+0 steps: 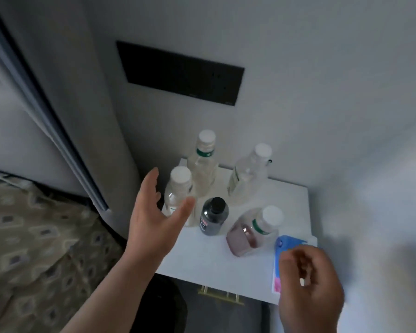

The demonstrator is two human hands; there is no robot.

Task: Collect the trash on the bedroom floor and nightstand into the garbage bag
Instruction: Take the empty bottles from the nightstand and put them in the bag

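Here's the left hand (154, 219) reaching in over the front left corner of the nightstand's white tabletop (207, 255). Its grip is wide, fingers straight and spread, palm turned toward the bottles and holding nothing. The thumb crosses in front of the near clear bottle (178, 193), though whether it touches I cannot tell.

Five bottles stand on the tabletop. At the back, near the wall, is the tall clear bottle (202, 169) with a white cap and a green band at its neck, and the near clear bottle is just in front of it. Off to the right at the back stands a third clear bottle (249, 176), also white-capped. In the middle sits the small dark bottle (213, 217) with its black cap, and right of that is the pink-tinted bottle (252, 231), white cap and green band, with reddish liquid low inside.

Over at the front right corner lies a blue packet (289, 243), pink at its near end. The right hand (310, 280) is above it, fingers curled in a narrow grip. It is badly blurred, and I cannot tell whether it has hold of the packet.

A black panel (180, 73) sits on the wall above, a patterned bedcover (34, 248) lies far left, and a gold handle (220, 295) shows under the tabletop's front edge.
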